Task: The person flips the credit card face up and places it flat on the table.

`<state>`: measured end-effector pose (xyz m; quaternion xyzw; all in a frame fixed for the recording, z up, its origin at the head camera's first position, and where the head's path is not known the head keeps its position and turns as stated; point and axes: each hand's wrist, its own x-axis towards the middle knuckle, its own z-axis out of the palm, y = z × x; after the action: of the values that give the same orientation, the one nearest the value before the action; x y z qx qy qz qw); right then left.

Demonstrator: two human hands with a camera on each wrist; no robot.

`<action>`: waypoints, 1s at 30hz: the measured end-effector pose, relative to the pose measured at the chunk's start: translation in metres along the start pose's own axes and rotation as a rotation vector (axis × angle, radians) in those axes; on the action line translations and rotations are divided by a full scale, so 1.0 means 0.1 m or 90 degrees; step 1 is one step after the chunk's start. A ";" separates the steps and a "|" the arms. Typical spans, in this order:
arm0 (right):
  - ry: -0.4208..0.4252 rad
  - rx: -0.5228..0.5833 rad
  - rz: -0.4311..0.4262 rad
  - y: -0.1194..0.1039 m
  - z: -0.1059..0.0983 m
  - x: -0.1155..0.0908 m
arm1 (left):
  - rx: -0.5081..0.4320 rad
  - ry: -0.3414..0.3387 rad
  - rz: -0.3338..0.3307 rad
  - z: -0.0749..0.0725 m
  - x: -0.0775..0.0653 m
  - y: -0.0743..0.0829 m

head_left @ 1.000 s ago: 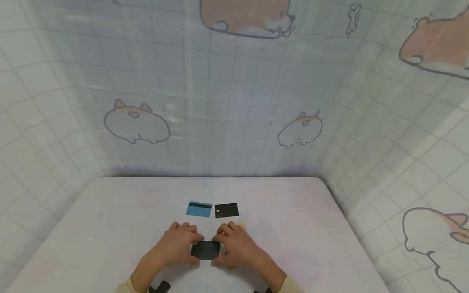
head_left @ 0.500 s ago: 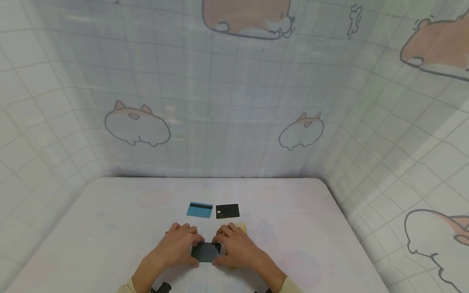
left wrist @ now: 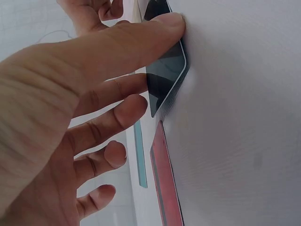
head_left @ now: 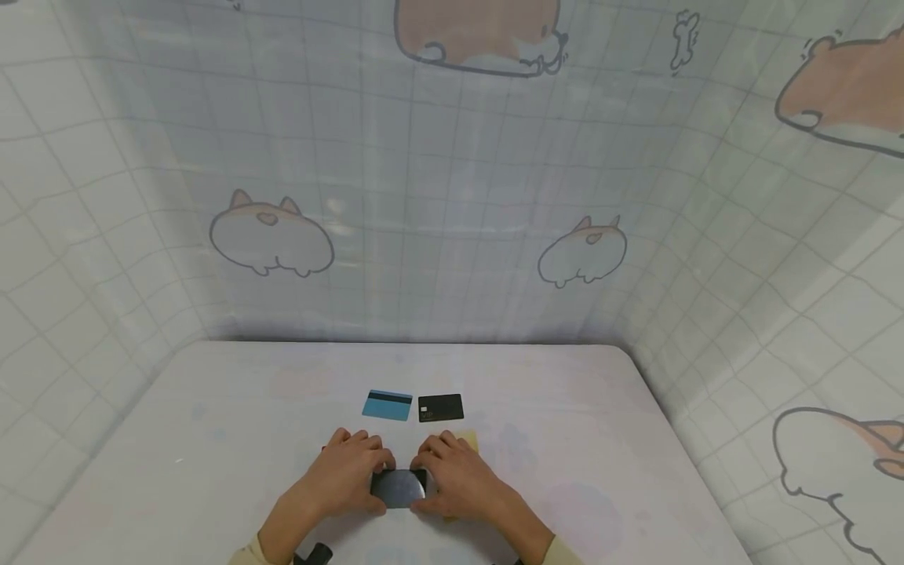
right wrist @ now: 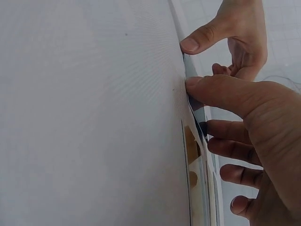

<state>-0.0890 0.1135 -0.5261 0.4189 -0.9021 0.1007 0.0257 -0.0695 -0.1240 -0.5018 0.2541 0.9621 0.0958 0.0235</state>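
Observation:
A dark glossy card (head_left: 398, 488) lies between my hands near the front of the table. My left hand (head_left: 346, 475) holds its left end, thumb (left wrist: 164, 26) on the near edge and a finger at the far edge. My right hand (head_left: 459, 475) holds the right end in the same way. Whether the card touches the tabletop, I cannot tell. Under my left hand, a red striped card (left wrist: 165, 181) shows in the left wrist view. A yellow card (head_left: 469, 439) sticks out from under my right hand, mostly hidden.
Beyond the hands lie a blue card (head_left: 387, 406) with a black stripe and, to its right, a black card (head_left: 441, 408) with a chip. The pale table (head_left: 233, 408) is enclosed by printed curtains (head_left: 438, 196) at the back and sides.
Both hands keep their hold on the dark card. A pale reflection has spread across its surface. The whole view has shifted slightly.

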 end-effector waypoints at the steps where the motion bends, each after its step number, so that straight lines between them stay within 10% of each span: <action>1: -0.001 -0.002 0.001 0.00 0.00 0.00 | 0.001 0.002 0.001 0.00 0.00 0.00; 30: 0.057 -0.024 0.010 0.09 0.09 0.00 | 0.019 0.042 0.021 -0.03 0.00 -0.10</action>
<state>-0.0955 0.1171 -0.5359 0.4061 -0.9051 0.1026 0.0734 -0.0747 -0.1326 -0.5012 0.2673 0.9593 0.0903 -0.0135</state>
